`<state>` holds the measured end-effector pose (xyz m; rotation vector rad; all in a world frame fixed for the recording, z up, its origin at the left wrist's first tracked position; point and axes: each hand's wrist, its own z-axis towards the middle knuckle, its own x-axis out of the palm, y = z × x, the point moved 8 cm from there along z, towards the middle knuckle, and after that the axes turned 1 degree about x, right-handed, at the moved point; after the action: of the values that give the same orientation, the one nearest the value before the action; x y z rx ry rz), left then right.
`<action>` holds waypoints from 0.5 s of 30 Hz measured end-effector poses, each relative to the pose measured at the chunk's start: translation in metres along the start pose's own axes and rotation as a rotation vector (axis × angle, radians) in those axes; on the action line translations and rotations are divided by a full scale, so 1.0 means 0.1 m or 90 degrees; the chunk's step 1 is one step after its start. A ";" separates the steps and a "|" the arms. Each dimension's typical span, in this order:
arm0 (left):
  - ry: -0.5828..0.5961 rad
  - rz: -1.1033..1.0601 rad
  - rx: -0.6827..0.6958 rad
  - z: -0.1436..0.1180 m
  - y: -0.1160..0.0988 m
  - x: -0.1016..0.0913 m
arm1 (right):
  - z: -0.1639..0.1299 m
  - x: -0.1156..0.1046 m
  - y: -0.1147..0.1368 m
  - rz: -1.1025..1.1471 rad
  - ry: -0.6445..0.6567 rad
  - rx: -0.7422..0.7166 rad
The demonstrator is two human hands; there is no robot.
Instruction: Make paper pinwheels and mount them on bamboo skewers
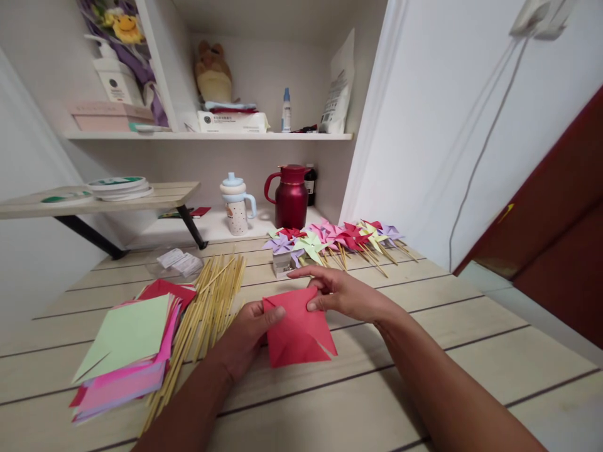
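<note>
- Head view: a red paper square (298, 329) lies on the table (471, 351), just in front of the person, between both hands. Slits show at its corners; the points are not yet folded in, and no stick is fixed to it.
- Done, by the look of it: a row of finished pinwheels (339, 237) lies at the far edge of the table, by the wall.
- Left, as I judge: a thick paper stack (127, 345) and a loose bundle of sticks (207, 314) lie to the left, so a good deal of stock is unused.
- Left hand (247, 333): palm down, thumb pressing the square's left corner, fingers curled under its edge.
- Right hand (342, 294): reaching across from the right, thumb and fingers pinching the top edge, forefinger stretched out.
- A small box (282, 265) stands just beyond the square.
</note>
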<state>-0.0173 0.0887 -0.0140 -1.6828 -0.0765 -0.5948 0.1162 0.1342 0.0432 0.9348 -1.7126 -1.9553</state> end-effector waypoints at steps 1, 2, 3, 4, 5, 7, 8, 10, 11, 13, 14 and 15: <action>-0.006 0.013 0.000 -0.01 -0.01 0.01 | 0.00 0.00 0.01 -0.010 -0.008 -0.001; -0.013 0.024 0.002 -0.01 -0.02 0.01 | 0.00 -0.01 0.02 -0.019 -0.019 -0.004; -0.019 0.034 0.002 -0.02 -0.03 0.02 | -0.01 -0.01 0.03 -0.026 -0.030 -0.010; -0.027 0.043 -0.001 -0.02 -0.03 0.03 | -0.01 -0.02 0.04 -0.032 -0.040 -0.016; -0.038 0.050 -0.004 -0.02 -0.02 0.04 | 0.00 -0.03 0.05 -0.036 -0.048 -0.021; -0.068 0.066 -0.008 -0.01 0.00 0.04 | 0.01 -0.03 0.05 -0.039 -0.063 -0.026; -0.091 0.069 -0.007 0.00 0.00 0.03 | 0.02 -0.04 0.05 -0.033 -0.085 -0.034; -0.144 0.041 0.025 0.02 -0.01 -0.01 | 0.03 -0.13 0.08 -0.001 -0.179 -0.070; -0.172 0.005 0.055 0.03 -0.04 -0.04 | 0.01 -0.18 0.10 0.014 -0.242 -0.096; -0.235 -0.087 0.119 0.03 -0.10 -0.14 | -0.05 -0.27 0.16 0.006 -0.361 -0.153; -0.264 -0.132 0.140 0.02 -0.12 -0.20 | -0.09 -0.27 0.20 -0.029 -0.397 -0.178; -0.290 -0.168 0.149 0.01 -0.12 -0.26 | -0.12 -0.25 0.24 -0.082 -0.418 -0.201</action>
<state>-0.0437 0.0994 -0.0138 -1.5608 -0.6790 -0.3681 0.1385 0.1381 0.0724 0.3044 -1.5836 -2.7239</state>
